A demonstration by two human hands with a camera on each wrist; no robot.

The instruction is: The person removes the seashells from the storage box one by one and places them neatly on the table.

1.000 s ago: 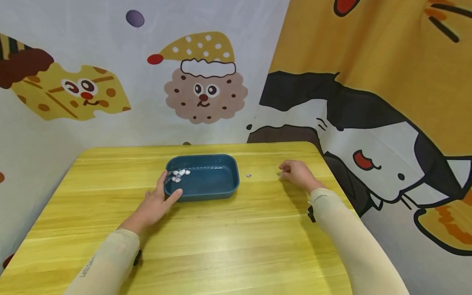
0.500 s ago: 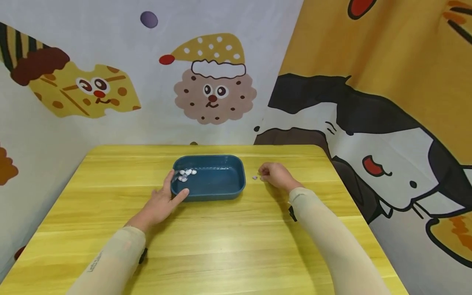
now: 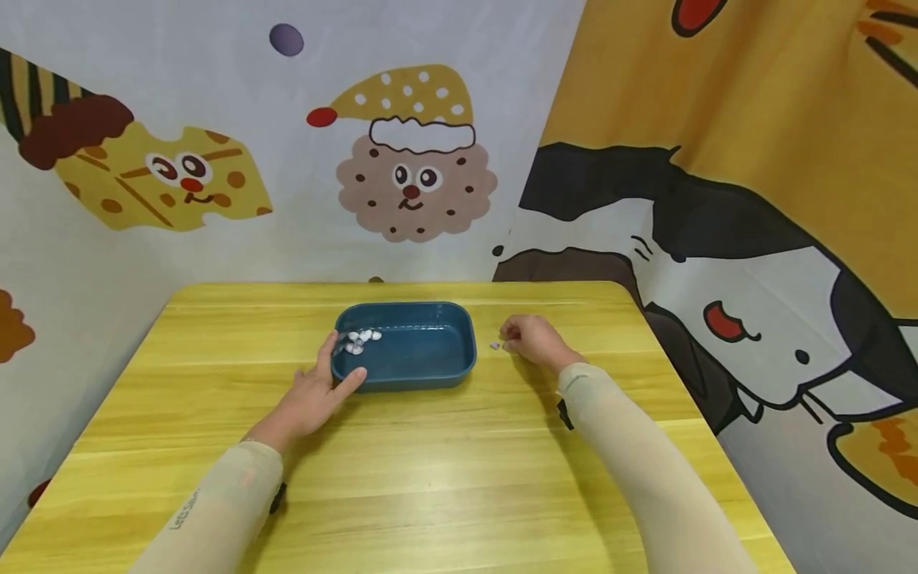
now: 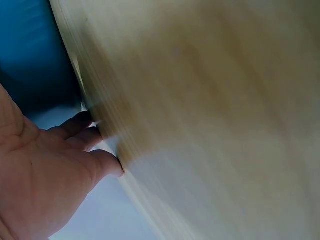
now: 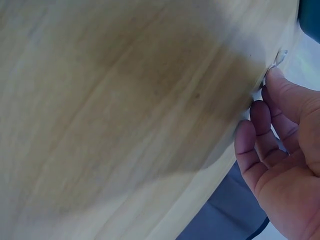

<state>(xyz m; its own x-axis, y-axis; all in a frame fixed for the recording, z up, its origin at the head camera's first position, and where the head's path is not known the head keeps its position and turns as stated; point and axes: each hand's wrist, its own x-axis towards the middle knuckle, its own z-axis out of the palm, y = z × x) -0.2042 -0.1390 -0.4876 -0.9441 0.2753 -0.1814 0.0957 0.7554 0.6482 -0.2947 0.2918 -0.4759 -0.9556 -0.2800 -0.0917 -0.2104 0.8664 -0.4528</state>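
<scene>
Pale piece (image 3: pixel 495 346): on table (image 3: pixel 430 470), just R of tray (image 3: pixel 412 381) w/ more pieces (image 3: pixel 366 336) inside. Our R hand (image 3: pixel 536 340) has come in, so it's within reach; fingers curled, can't tell if pinching. L hand (image 3: pixel 313 396), spread, touches tray.

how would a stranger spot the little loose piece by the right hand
On the yellow wood-grain table, find the dark blue tray. Just past the tray's right end, between it and the right hand, lies a tiny pale piece. Unlike the white pieces clustered inside the tray, this one sits outside, on the wood.
</scene>
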